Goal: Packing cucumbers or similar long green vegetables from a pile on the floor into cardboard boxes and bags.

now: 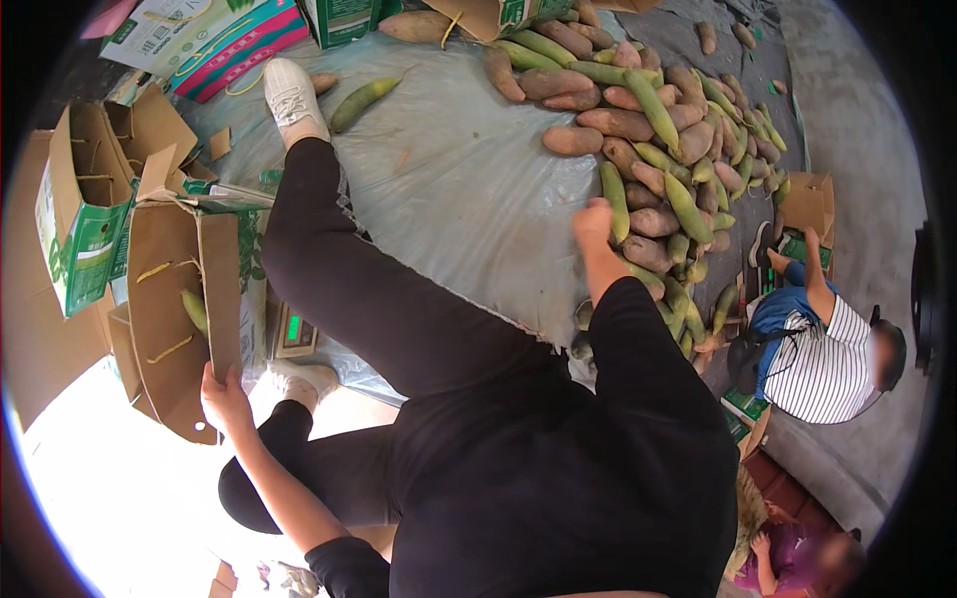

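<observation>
My left hand (227, 399) grips the edge of an open cardboard box (171, 334) that has yellow cord handles. Inside the box lies a green radish (194, 311). A digital scale (296, 334) with a lit green display is beside the box, close to my foot. My right hand (592, 223) is closed at the left edge of a big pile of sweet potatoes (616, 124) and green radishes. Right beside its fingers is a long green radish (615, 202); whether they hold anything is hidden.
Plastic sheeting (459, 179) covers the floor under the pile. Open cartons (85, 209) stand at the left, and colourful gift boxes (214, 45) at the far left. One radish (364, 103) lies by my shoe. A person in a striped shirt (822, 359) works at the right.
</observation>
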Action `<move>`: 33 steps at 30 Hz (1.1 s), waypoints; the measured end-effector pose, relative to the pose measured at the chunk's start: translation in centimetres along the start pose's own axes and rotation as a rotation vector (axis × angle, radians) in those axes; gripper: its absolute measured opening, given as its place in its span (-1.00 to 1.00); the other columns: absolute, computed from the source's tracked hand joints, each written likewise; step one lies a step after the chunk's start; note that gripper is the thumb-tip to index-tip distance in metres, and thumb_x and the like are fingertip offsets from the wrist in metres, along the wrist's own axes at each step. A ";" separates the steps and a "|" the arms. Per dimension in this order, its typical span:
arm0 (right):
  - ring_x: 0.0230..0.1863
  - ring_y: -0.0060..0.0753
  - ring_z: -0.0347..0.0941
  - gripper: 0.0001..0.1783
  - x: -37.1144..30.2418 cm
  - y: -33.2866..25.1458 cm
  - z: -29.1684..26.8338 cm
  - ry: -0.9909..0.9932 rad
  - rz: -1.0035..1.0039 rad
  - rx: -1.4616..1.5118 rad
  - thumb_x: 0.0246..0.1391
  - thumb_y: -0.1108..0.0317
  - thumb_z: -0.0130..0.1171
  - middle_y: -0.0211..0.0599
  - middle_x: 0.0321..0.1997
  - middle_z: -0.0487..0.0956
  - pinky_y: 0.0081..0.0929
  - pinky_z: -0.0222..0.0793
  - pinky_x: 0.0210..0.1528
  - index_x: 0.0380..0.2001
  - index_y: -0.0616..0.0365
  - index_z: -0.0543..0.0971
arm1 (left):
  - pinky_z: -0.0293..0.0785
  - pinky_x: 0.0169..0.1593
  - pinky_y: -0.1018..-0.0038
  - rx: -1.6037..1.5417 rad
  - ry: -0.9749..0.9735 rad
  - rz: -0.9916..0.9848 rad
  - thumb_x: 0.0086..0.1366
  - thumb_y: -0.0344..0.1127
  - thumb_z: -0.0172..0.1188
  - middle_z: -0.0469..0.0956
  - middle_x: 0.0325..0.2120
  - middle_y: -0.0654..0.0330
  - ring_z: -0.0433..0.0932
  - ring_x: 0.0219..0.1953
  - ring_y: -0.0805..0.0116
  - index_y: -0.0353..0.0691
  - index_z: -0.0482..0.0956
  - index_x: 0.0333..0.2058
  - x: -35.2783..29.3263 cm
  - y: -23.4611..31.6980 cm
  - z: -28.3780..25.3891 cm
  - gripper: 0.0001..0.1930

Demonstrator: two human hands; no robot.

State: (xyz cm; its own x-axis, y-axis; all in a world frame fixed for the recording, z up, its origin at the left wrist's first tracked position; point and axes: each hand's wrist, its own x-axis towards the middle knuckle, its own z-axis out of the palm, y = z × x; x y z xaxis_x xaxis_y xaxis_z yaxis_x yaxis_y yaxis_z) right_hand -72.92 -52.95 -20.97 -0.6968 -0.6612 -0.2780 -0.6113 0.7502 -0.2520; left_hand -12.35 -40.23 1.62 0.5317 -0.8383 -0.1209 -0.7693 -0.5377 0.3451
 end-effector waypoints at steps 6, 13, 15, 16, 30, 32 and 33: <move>0.13 -0.13 0.27 -0.20 -2.6 -2.7 -8.3 0.096 0.292 -0.293 -0.24 -0.19 0.26 -0.21 0.09 0.37 -0.14 0.27 0.04 0.00 0.10 0.36 | 0.41 -0.31 0.31 0.069 0.009 -0.026 0.06 -0.44 0.13 0.54 -0.49 0.02 0.54 -0.43 0.09 -0.27 0.49 -0.34 -0.2 -0.5 0.2 -0.85; 0.17 -0.19 0.27 -0.10 1.3 0.7 -7.2 -0.130 0.225 -0.480 -0.27 -0.42 0.13 -0.28 0.14 0.35 -0.19 0.23 0.09 0.00 0.05 0.38 | 0.40 -0.30 0.28 0.016 0.024 0.011 0.05 -0.42 0.13 0.55 -0.48 0.02 0.54 -0.41 0.05 -0.23 0.50 -0.32 0.3 -1.3 0.4 -0.83; 0.16 -0.19 0.28 -0.10 0.4 -0.9 -7.5 -0.153 0.216 -0.504 -0.28 -0.42 0.14 -0.31 0.12 0.37 -0.21 0.24 0.08 -0.01 0.04 0.39 | 0.40 -0.30 0.29 0.081 -0.006 -0.035 0.05 -0.41 0.13 0.55 -0.48 0.05 0.55 -0.41 0.07 -0.20 0.52 -0.31 0.1 -1.1 0.1 -0.82; 0.15 -0.20 0.30 -0.11 -0.2 -1.8 -7.9 -0.165 0.227 -0.525 -0.29 -0.42 0.15 -0.33 0.11 0.39 -0.22 0.25 0.07 -0.01 0.04 0.40 | 0.40 -0.30 0.29 0.085 0.011 -0.053 0.05 -0.41 0.13 0.55 -0.48 0.05 0.55 -0.41 0.07 -0.20 0.52 -0.31 0.1 -0.8 0.0 -0.82; -0.67 -0.54 0.17 -0.83 4.9 2.1 0.6 -0.753 0.635 0.360 -0.12 0.25 0.31 -0.57 -0.68 0.39 -0.38 0.19 -0.41 -0.52 -0.05 0.50 | 0.41 -0.26 0.28 0.162 0.009 -0.139 0.03 -0.33 0.18 0.56 -0.45 0.08 0.55 -0.34 0.08 -0.12 0.54 -0.28 -0.3 0.3 -0.5 -0.78; -0.63 -0.57 0.16 -0.85 3.5 0.7 1.2 -0.884 0.652 0.719 -0.06 0.26 0.27 -0.58 -0.67 0.37 -0.39 0.19 -0.32 -0.52 -0.11 0.47 | 0.41 -0.26 0.28 0.178 0.040 -0.129 0.02 -0.34 0.18 0.55 -0.44 0.07 0.54 -0.33 0.08 -0.13 0.53 -0.30 -0.2 0.4 -0.4 -0.79; -0.54 -0.61 0.23 -0.90 3.2 0.1 1.2 -0.988 0.624 0.819 0.00 0.25 0.22 -0.55 -0.52 0.49 -0.42 0.22 -0.29 -0.43 -0.09 0.50 | 0.41 -0.26 0.28 0.172 0.031 -0.128 0.02 -0.35 0.18 0.55 -0.43 0.07 0.54 -0.32 0.08 -0.14 0.53 -0.30 -0.1 0.6 -0.3 -0.79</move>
State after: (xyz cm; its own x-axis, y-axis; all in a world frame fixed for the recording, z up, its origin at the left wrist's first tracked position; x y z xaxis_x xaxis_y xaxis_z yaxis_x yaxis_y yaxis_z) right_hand -74.78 -55.02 -22.97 -0.0154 -0.2173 -0.9760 0.3162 0.9250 -0.2109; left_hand -12.73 -40.48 2.13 0.6377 -0.7603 -0.1240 -0.7424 -0.6495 0.1645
